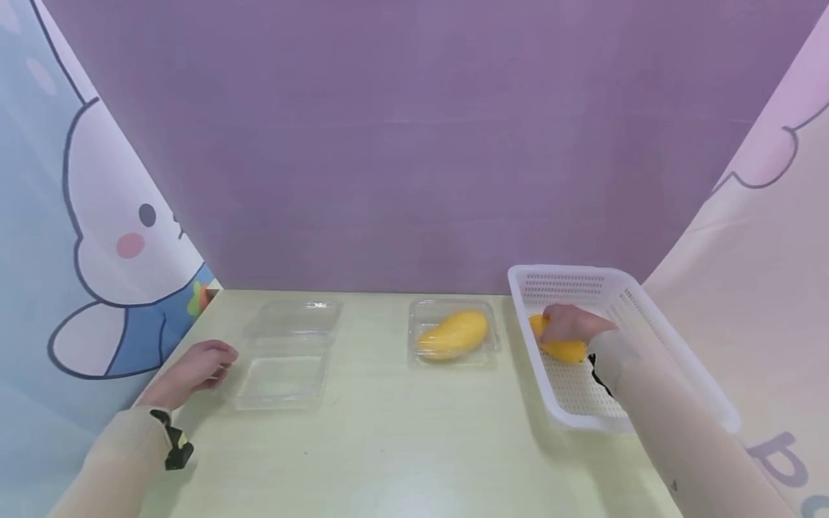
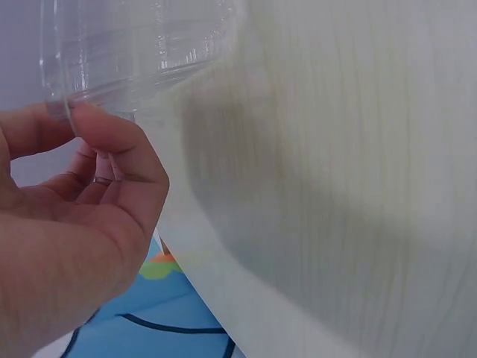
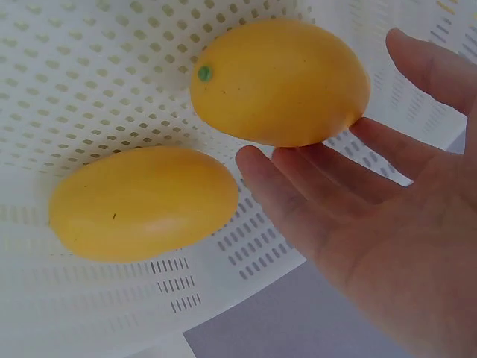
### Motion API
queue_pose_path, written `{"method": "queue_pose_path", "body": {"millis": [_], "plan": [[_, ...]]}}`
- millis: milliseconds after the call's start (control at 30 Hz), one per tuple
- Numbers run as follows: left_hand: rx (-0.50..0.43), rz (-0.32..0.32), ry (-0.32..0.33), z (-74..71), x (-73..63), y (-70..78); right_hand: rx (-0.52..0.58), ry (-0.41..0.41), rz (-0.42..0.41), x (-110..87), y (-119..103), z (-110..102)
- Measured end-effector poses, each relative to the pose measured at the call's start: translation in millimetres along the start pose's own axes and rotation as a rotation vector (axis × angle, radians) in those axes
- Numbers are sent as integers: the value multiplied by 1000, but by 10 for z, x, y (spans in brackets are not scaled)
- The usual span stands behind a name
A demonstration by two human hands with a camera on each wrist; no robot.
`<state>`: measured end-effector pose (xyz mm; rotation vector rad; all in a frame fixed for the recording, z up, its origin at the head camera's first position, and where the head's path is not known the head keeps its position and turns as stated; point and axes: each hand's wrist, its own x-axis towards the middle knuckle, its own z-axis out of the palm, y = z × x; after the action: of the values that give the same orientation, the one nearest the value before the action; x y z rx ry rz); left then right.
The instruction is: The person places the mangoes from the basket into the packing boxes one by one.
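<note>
My left hand (image 1: 197,370) is at the left side of an open clear plastic clamshell box (image 1: 283,381). In the left wrist view, thumb and forefinger pinch the corner edge of that box (image 2: 141,56). On the right, my right hand (image 1: 570,323) reaches into a white basket (image 1: 553,414). The right wrist view shows two yellow mangoes in it. Fingertips touch the mango (image 3: 279,82) with a green stem spot, while the thumb stands apart from it. Another mango (image 3: 145,203) lies beside the fingers, against the basket wall.
A second clear plastic box (image 1: 419,311) stands mid-table near the back, with a yellow mango (image 1: 456,334) inside. A purple backdrop (image 1: 388,144) rises behind the pale table (image 1: 388,446). Printed curtains hang at left and right.
</note>
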<state>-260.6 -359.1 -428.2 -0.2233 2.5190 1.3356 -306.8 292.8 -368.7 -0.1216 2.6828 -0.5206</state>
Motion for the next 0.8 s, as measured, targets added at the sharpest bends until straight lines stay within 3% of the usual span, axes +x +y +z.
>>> {"method": "queue_pose_path", "body": {"millis": [233,467,600,800], "plan": [[-1,-4,8,109,57,55,-123,17,-11,-32,34,-1],[3,0,12,204,49,105,-110,-57,8,15,75,66],[-3,6,5,253,40,135,-129,-55,21,32,78,87],[-16,4,10,322,18,181,-70,-95,60,59,121,114]]}}
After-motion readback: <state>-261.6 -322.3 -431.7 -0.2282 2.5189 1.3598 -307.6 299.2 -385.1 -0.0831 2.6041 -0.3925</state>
